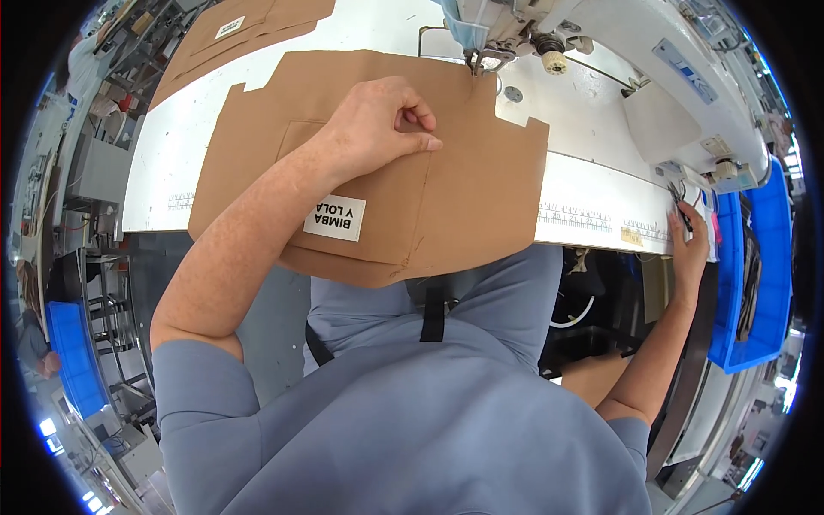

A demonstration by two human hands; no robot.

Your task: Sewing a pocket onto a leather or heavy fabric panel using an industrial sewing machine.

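The blue bin (728, 292) holds dark pieces (752, 279). The brown panel (481, 189) (it has a white label (335, 227)) lies on the table (161, 163) under the half-open left hand (378, 129); the right hand (690, 245) grips dark snips (684, 216).

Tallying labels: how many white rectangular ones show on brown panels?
2: one white rectangular label on the brown panel under the left hand; another on the upper-left brown panel. Others may hide.
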